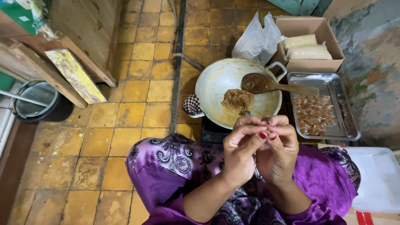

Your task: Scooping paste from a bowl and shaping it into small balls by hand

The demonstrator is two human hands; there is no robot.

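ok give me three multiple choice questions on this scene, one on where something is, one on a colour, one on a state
1. Where does the wooden spoon lie?
A. across the pan
B. in the cardboard box
C. on the floor tiles

2. What colour is the cloth on the person's lap?
A. green
B. purple
C. white

3. How are the hands placed?
A. flat on the floor
B. far apart, one in the tray
C. raised together, fingertips meeting

Answers:
1 A: its bowl rests inside the pan near the brown paste, and the handle reaches out over the rim.
2 B: the patterned cloth is purple.
3 C: the left hand and the right hand meet at the fingertips over the lap, in front of the metal tray of wrapped sweets; anything pinched between them is too small to tell.
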